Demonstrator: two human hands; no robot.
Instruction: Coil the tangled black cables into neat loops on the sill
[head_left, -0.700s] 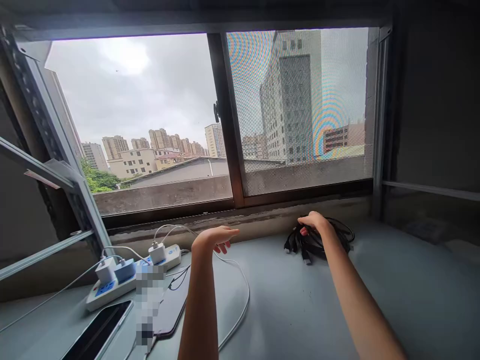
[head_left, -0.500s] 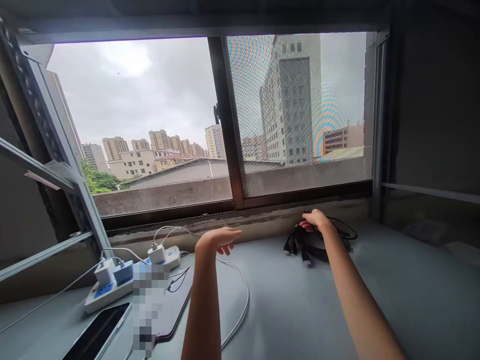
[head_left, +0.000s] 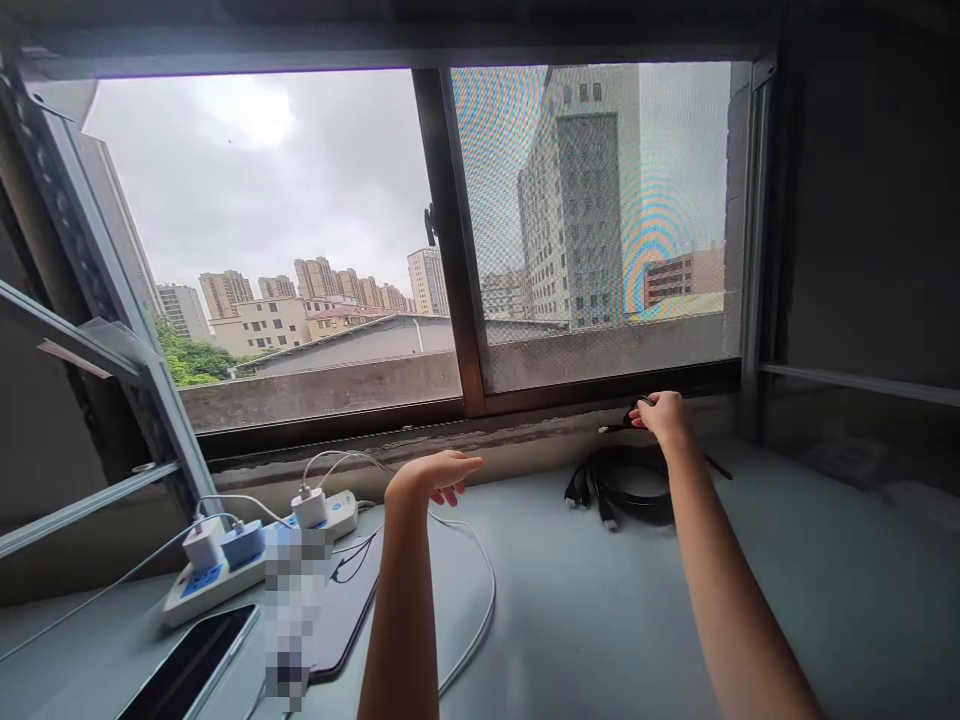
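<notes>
My right hand (head_left: pixel 661 415) is closed around a black cable (head_left: pixel 616 428), whose light-coloured plug end sticks out to the left. The cable's other end seems to show to the right of my forearm. Below that hand lies a coiled bundle of black cables (head_left: pixel 626 480) with several plugs at its left side. My left hand (head_left: pixel 433 477) is held above the surface, palm down and fingers loosely bent, with nothing in it. Close to it a white cable (head_left: pixel 487 590) curves across the grey surface (head_left: pixel 570 610).
On the left, a white power strip (head_left: pixel 262 560) carries several white chargers. A black-screened phone (head_left: pixel 191 665) and a dark-edged flat device (head_left: pixel 349 620), partly blurred, lie in front. Metal rack posts (head_left: pixel 752 250) stand at both sides. Behind is a window (head_left: pixel 469 330).
My right hand has risen and moved right, lifting one black cable off the coil. My left hand stays nearly in place. The view has shifted slightly.
</notes>
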